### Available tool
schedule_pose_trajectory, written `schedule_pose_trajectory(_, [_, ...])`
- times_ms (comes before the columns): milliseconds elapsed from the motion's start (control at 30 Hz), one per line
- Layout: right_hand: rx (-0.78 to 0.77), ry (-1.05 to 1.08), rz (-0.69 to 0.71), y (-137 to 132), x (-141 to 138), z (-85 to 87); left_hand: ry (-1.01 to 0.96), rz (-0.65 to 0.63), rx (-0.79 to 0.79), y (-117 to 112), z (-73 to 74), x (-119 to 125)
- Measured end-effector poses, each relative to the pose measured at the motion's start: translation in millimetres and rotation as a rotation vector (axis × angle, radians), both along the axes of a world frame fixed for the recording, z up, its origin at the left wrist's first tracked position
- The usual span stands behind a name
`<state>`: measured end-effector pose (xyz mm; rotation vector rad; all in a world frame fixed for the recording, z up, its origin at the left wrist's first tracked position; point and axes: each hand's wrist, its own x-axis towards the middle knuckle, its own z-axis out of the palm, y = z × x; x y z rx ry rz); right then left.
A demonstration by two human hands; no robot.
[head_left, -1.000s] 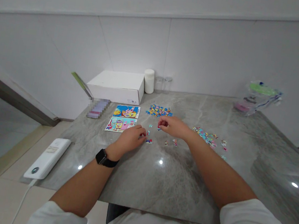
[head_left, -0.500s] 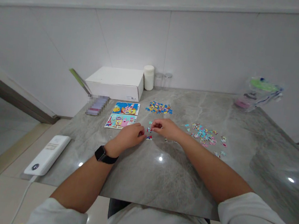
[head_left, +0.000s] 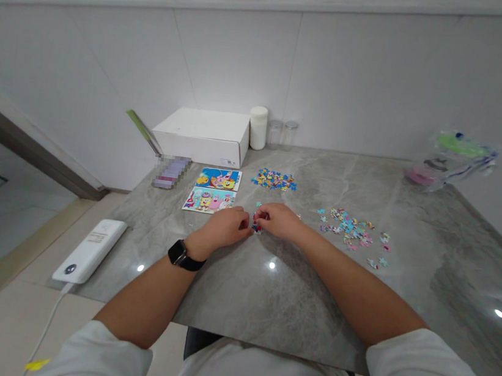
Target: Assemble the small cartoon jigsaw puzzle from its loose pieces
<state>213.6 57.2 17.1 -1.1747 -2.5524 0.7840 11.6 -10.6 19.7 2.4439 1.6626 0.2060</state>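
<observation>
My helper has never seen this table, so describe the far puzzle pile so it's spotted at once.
On the grey table, find the large white box at the far left. The far puzzle pile lies to its right, beyond the right hand. It is bunched together, mostly deep blue and yellow, unlike the paler turquoise-and-pink pile, which is more scattered.

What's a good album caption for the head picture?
Left hand and right hand, close together at puzzle pieces, near two picture cards.
</observation>
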Motion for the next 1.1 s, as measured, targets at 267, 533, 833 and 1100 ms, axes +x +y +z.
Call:
schedule_pose_trajectory(267, [0.073,-0.105,-0.002,0,-4,-1.9,0.004,0.018,-0.008,2,-5.8,1])
schedule_pose_trajectory(533, [0.162,-0.182,-0.005,-6,-9,-7.1,-0.010,0.018,0.006,1,-5.4,2])
schedule_pose_trajectory(833, [0.248,-0.070,-0.114,5,5,-2.5,-0.018,0.040,0.000,-2,0.6,4])
schedule_pose_trajectory(1100, [0.295,-0.142,0.079,3,4,-14.1,-0.037,0.024,0.021,-5,6.5,5])
